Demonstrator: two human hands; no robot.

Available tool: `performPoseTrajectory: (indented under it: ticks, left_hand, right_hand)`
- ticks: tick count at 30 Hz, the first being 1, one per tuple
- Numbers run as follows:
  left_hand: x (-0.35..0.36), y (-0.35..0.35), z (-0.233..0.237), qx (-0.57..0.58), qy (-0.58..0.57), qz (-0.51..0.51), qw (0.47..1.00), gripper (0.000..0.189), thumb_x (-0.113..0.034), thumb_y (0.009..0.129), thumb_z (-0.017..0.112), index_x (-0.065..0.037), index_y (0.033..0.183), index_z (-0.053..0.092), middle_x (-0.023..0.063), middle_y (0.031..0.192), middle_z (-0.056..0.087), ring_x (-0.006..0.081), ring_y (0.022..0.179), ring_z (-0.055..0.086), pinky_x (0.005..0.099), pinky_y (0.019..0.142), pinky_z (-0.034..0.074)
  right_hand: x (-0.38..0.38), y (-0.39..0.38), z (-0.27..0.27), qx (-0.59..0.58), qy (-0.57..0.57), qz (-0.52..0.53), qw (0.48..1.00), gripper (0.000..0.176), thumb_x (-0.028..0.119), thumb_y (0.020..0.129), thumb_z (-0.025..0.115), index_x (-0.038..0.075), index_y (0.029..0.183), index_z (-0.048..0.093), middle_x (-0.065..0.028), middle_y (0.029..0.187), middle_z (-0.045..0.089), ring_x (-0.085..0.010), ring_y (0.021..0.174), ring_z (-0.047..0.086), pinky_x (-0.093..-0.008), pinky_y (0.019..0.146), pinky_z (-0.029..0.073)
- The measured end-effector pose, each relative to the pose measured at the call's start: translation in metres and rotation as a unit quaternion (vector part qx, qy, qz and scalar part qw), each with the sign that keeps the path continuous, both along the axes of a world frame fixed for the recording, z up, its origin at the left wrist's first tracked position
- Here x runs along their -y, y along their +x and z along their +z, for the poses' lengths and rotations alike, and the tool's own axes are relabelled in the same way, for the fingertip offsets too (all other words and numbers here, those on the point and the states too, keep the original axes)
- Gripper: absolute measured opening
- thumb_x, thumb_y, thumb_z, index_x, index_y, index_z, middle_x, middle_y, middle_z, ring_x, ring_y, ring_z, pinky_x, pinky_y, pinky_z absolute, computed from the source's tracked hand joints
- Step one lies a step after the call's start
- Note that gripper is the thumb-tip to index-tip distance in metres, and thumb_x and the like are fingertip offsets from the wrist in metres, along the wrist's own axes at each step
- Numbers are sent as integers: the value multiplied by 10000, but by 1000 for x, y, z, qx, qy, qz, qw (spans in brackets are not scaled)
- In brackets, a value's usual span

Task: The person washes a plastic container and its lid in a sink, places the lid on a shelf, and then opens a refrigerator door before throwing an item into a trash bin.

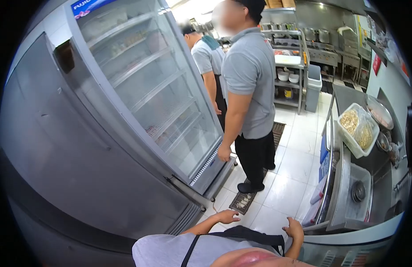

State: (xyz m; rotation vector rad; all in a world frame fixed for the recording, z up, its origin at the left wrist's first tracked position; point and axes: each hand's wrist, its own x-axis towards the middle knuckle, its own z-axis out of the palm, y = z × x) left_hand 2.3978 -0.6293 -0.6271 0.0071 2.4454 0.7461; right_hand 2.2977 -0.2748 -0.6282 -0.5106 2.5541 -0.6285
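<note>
Grey fabric shirt (pixel 163 249) | left hand (pixel 228 216), right hand (pixel 294 228): fingers seemingly apart | translucent plastic tub (pixel 361 172), steel sink's (pixel 343 183) near end: likely light; rim grip

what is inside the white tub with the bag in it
Pale strands and a clear bag show in the tub; they cover its bottom, so anything beneath is hidden.

"FUJI…" on blue fridge header (pixel 91 6)
</note>
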Motion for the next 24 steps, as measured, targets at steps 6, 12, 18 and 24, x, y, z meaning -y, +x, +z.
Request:
performPoseTrajectory:
  ticks: [6,12,18,24]
  left_hand:
    - [1,-3,2,10,-13,6,1000,570,-473,877,504,1,1194,521,241,1147,565,387,1079,532,419,928,416]
    - [3,-2,10,14,-15,4,1000,570,-472,878,502,4,1192,519,236,1148,566,393,1075,531,429,926,416]
    - [1,3,11,13,-17,5,1000,571,-466,882,497,13,1193,516,241,1158,558,400,1072,530,433,924,416]
    - [0,10,6,3,-19,-5,1000,554,-455,900,471,8,1203,497,251,1095,580,398,1036,544,437,896,422]
  right_hand:
    - [2,-6,-2,41,4,2,999,590,256,702,733,31,1192,493,-240,1020,595,-393,997,554,-444,859,451]
    - [6,-8,-7,29,0,23,999,605,271,697,738,13,1186,492,-239,1005,599,-390,988,556,-445,852,451]
    - [6,-7,-14,11,-10,27,1000,592,259,702,737,15,1182,491,-239,993,599,-390,991,556,-444,850,454]
    - [6,-4,-14,42,5,25,999,596,253,704,739,32,1197,487,-242,1022,591,-393,997,555,-443,850,456]
